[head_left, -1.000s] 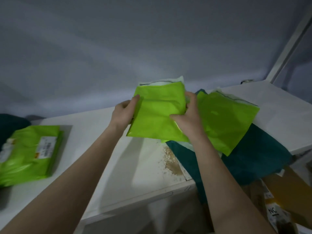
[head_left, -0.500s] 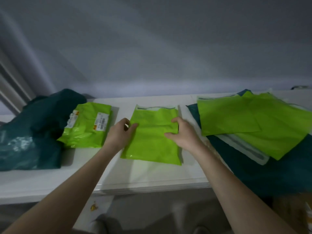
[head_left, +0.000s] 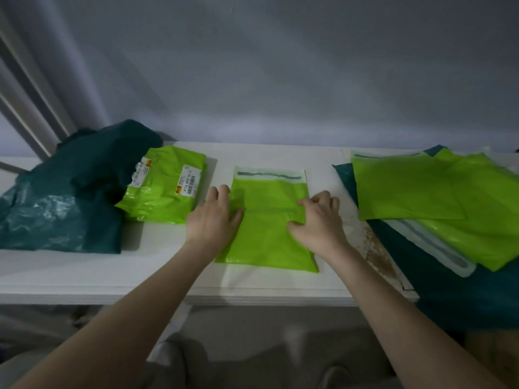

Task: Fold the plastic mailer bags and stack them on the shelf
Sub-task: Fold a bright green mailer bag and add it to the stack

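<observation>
A lime-green mailer bag (head_left: 266, 237) lies flat on the white shelf (head_left: 168, 265), its pale sealing flap at the far end. My left hand (head_left: 213, 217) rests on the bag's left edge, thumb on the plastic and fingers stretched out beside it. My right hand (head_left: 317, 217) is at the right edge with curled fingers, pinching the plastic between fingertips and thumb. A stack of green mailers with white labels (head_left: 165, 189) sits to the left. Loose flat green mailers (head_left: 415, 192) lie to the right.
A crumpled dark teal bag (head_left: 70, 192) fills the shelf's left end. Teal plastic (head_left: 449, 287) lies under the loose mailers at the right and hangs over the front edge. A worn brown patch (head_left: 376, 248) marks the shelf. A grey wall stands behind.
The green mailer came down from the air onto the shelf between the two piles, and both hands went with it. The view swung left, showing the teal bag and labelled stack.
</observation>
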Action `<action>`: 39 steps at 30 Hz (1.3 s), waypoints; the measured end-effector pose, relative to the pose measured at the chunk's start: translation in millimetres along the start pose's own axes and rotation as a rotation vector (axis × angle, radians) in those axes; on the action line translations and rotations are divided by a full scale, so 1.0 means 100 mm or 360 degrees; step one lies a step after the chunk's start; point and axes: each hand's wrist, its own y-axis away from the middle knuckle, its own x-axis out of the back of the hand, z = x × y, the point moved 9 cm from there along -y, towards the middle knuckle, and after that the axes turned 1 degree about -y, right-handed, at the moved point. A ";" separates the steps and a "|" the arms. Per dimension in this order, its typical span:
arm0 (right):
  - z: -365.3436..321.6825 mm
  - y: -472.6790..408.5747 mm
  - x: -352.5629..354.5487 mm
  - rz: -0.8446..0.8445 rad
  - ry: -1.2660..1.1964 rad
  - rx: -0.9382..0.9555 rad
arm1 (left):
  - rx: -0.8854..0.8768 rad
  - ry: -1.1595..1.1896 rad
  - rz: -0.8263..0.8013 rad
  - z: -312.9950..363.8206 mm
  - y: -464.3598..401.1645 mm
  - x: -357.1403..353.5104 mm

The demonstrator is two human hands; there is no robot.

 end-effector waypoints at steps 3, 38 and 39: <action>-0.23 0.07 0.07 0.0166 0.0066 0.0226 | -0.0282 0.0185 0.0103 0.20 0.01 0.08; -0.21 0.16 -0.49 -0.0320 0.0140 0.0162 | -0.0044 0.0548 -0.0537 0.29 0.22 -0.33; -0.20 0.13 -0.45 -0.0328 0.0101 0.0147 | -0.0020 0.0575 -0.0513 0.28 0.19 -0.27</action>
